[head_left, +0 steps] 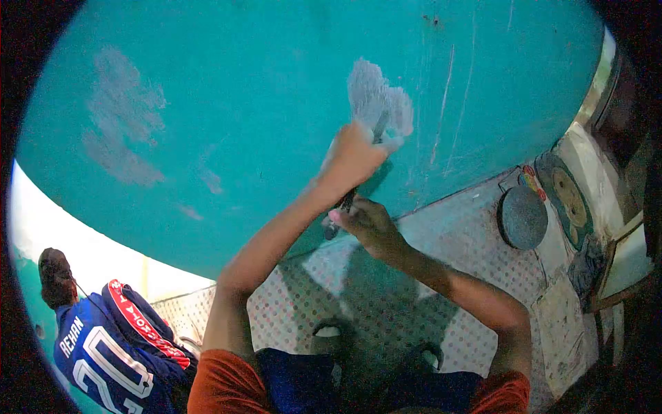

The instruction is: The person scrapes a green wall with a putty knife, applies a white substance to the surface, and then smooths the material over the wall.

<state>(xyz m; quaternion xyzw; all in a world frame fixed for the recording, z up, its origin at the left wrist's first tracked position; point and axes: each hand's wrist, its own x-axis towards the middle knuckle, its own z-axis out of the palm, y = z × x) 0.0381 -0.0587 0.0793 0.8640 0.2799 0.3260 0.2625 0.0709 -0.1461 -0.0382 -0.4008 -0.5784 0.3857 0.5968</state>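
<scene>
My left hand [355, 157] is raised to the teal wall [262, 103], its fingers closed round a thin, dark-grey tool [380, 127] that looks like a scraper. The tool's end overlaps a pale grey patch [369, 90] smeared on the paint. Just below, my right hand [371, 224] is closed on a small dark object [347, 201], with a greyish lump [332, 226] showing beside its fingers. I cannot tell what kind of object that is.
A wider grey patch [124, 114] marks the wall at left. A person in a blue shirt [110, 352] is at lower left. On the right stand a round dark pan [523, 217] and a wooden-edged piece [624, 259]. Dotted tiles [483, 269] cover the floor.
</scene>
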